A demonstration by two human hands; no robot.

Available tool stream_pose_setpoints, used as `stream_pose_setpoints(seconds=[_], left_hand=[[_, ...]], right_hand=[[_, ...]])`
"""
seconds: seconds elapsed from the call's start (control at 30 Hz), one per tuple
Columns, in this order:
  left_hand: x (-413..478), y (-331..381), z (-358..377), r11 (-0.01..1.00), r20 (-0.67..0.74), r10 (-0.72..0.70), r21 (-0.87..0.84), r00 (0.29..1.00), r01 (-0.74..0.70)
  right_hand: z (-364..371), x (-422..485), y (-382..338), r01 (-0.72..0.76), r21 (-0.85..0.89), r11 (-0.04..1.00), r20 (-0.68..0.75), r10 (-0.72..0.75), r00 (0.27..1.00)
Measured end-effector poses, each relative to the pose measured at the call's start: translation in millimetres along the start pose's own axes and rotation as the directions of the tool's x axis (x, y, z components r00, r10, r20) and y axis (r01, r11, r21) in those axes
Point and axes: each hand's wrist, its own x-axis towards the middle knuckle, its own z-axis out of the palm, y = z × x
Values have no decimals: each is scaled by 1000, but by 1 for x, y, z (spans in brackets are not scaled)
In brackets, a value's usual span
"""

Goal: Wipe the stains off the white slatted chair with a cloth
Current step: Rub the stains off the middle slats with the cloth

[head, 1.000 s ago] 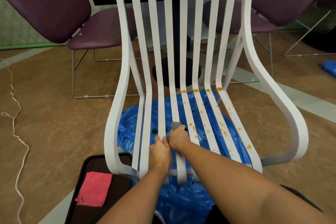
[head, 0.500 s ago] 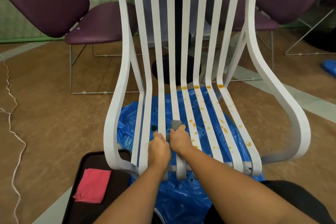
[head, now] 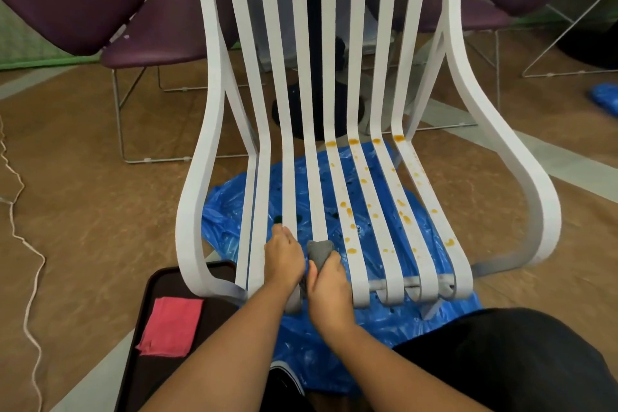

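Sliding frontward, right hand (head: pixel 329 281) is pinching grey cloth (head: pixel 319 251) against a white chair slat (head: pixel 316 204), left hand (head: pixel 284 254) clutching the neighbour; orange stains (head: pixel 349 212) rightward are waiting.

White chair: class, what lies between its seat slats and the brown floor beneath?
A crumpled blue plastic sheet is spread on the floor under the white chair. It shows through the gaps between the slats in the head view.

We see only narrow gaps between the white slats (head: pixel 339 191), blue plastic (head: pixel 227 221) showing beneath. Curved armrests (head: pixel 190 211) wall both sides. The stained seat (head: pixel 403 211) to our right lies open from above; a tray (head: pixel 143 375) sits front-left.
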Motion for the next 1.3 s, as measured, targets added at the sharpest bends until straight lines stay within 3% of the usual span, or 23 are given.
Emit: stream_pose_setpoints(seconds=[0.17,0.53,0.67,0.8,0.87,0.93,1.1,1.3], left_hand=[[-3,1,-1,1000,-18,8,0,1000,-8],[-7,4,-2,999,9,-14,-52,1000,14],[-6,4,-5,998,7,-8,-60,1000,8],[-5,5,-4,998,10,-12,-55,1000,12],[-4,5,-4,999,12,-17,-40,1000,18],[-3,4,-4,999,16,-19,-33,1000,20],[-7,6,-6,999,25,-23,-43,999,24],[-4,5,-6,998,26,-16,-54,1000,17]], right_hand=[[-4,5,-1,-18,-42,999,74,21,997],[2,-31,30,40,238,970,36,-50,998],[3,-28,22,-20,282,959,28,13,1000],[0,-4,2,-119,175,977,6,120,993],[-7,14,-9,-160,128,979,60,154,986],[-9,21,-13,-140,142,980,76,131,989],[4,-20,13,-47,271,962,-50,63,997],[14,-37,35,9,250,968,-61,6,998]])
